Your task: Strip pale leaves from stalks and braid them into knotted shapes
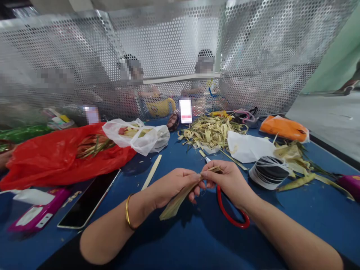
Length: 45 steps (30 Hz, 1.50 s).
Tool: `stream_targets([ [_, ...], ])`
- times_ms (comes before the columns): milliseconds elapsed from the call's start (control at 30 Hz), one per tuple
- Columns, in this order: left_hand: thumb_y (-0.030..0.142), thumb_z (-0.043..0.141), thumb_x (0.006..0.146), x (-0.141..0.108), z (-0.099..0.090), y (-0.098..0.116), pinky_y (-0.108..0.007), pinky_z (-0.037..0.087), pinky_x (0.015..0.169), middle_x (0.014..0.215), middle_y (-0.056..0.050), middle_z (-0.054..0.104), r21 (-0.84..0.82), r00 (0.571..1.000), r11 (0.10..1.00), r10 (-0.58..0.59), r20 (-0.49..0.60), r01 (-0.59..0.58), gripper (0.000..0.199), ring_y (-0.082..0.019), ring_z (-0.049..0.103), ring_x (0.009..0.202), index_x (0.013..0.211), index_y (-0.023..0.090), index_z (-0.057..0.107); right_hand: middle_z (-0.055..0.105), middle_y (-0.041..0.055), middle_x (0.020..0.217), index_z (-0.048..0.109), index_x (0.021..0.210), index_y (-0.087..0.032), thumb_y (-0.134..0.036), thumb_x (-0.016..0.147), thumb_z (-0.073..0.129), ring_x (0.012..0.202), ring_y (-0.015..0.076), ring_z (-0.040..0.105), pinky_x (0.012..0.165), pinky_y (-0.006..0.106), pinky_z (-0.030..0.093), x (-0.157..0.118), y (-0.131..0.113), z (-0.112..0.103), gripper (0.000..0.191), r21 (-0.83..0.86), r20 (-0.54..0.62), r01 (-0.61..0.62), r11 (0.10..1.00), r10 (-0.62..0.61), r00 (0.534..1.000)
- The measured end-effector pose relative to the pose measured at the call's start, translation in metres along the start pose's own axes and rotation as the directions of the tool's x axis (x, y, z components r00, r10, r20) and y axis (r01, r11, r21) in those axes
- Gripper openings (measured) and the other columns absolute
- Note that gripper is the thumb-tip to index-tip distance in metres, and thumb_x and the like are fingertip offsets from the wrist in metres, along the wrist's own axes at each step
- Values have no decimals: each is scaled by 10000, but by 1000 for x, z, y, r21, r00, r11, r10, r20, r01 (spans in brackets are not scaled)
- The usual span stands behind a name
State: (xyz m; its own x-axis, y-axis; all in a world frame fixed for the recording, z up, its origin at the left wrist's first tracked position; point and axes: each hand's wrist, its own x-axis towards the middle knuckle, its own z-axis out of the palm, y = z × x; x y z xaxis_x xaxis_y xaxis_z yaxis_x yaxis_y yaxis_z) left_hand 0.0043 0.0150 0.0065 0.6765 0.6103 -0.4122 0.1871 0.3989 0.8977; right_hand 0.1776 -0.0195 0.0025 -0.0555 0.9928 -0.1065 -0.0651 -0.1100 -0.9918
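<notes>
A dry, pale brown-green strip of husk or leaf (pixel 176 202) is pinched between both hands above the blue table. My left hand (pixel 180 183), with a gold bangle at its wrist, closes on the strip's middle, and its wide end hangs down to the left. Fingertips of my right hand (pixel 223 178) meet the left ones and hold the narrow end. Beneath the right hand lie scissors with a red handle (pixel 232 217); the blade tip shows past the knuckles. A thin thread seems to hang below the fingers. Beside the right hand stands a spool of white thread (pixel 267 174).
A red plastic bag (pixel 56 153) with dried strips, a white bag (pixel 140 140) and a dark phone (pixel 90 202) lie left. A heap of husk scraps (pixel 210 131), white paper (pixel 249 146) and an orange packet (pixel 284 128) are farther back. A perforated metal screen (pixel 168 41) stands behind.
</notes>
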Motion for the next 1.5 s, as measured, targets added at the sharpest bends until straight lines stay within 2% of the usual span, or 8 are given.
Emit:
stream_targets([
  [400, 403, 641, 819, 2, 3, -5, -207, 461, 533, 620, 5, 573, 94, 998, 995, 48, -33, -45, 288, -74, 510, 510, 764, 121, 658, 631, -10, 550, 640, 680, -179, -327, 779, 631, 519, 123, 571, 524, 235, 460, 1, 6, 4, 178, -248, 93, 89, 965, -67, 993],
  [533, 453, 689, 765, 4, 2, -3, -208, 457, 482, 573, 32, 523, -33, 992, 996, 81, -95, -84, 329, -65, 453, 462, 722, 133, 629, 643, -14, 657, 645, 811, -180, -353, 762, 674, 538, 114, 571, 537, 243, 476, 3, 6, 1, 182, -142, 33, 120, 982, -117, 993],
  [667, 386, 696, 769, 5, -4, -2, -209, 477, 493, 566, 40, 513, -171, 986, 979, 85, -144, -109, 264, -58, 443, 457, 716, 140, 619, 689, 20, 840, 642, 967, -173, -394, 710, 731, 515, 88, 577, 525, 243, 487, 4, 5, -4, 350, 2, 64, -54, 999, 53, 997],
  [767, 347, 683, 787, 4, -6, -3, -200, 475, 492, 572, 35, 517, -216, 985, 968, 101, -137, -129, 230, -54, 446, 461, 720, 134, 629, 695, 29, 818, 650, 948, -159, -399, 712, 731, 500, 79, 577, 503, 223, 473, 3, 9, -2, 347, -42, 234, -159, 986, 164, 958],
  [833, 336, 673, 800, 4, -7, -4, -198, 476, 489, 574, 34, 516, -242, 988, 962, 100, -120, -127, 221, -55, 450, 462, 725, 131, 634, 675, 10, 724, 649, 852, -154, -390, 703, 728, 489, 81, 571, 496, 217, 465, 3, 12, 2, 290, -94, 259, -160, 983, 180, 949],
  [967, 306, 657, 818, 6, -7, -6, -200, 475, 482, 586, 30, 521, -285, 990, 952, 82, -110, -111, 196, -53, 450, 459, 736, 128, 644, 565, -40, 560, 609, 662, -164, -394, 706, 691, 453, 77, 522, 473, 208, 420, 4, 13, 4, 248, -152, 143, -96, 984, 118, 983],
  [1133, 272, 615, 846, 7, -8, -5, -186, 461, 476, 604, 31, 528, -302, 979, 946, 61, -192, -118, 170, -49, 469, 462, 825, 121, 688, 468, -64, 494, 615, 673, -168, -407, 773, 619, 425, 73, 421, 438, 212, 312, 3, 6, -6, 259, -239, 57, 59, 969, -47, 997],
  [1500, 351, 671, 811, 7, -8, -9, -201, 479, 497, 576, 38, 516, -196, 991, 977, 56, -119, -79, 228, -53, 455, 461, 752, 131, 649, 440, -57, 469, 607, 670, -174, -344, 814, 566, 457, 93, 379, 472, 232, 284, 7, 0, -19, 227, -386, -197, 178, 905, -270, 943],
])
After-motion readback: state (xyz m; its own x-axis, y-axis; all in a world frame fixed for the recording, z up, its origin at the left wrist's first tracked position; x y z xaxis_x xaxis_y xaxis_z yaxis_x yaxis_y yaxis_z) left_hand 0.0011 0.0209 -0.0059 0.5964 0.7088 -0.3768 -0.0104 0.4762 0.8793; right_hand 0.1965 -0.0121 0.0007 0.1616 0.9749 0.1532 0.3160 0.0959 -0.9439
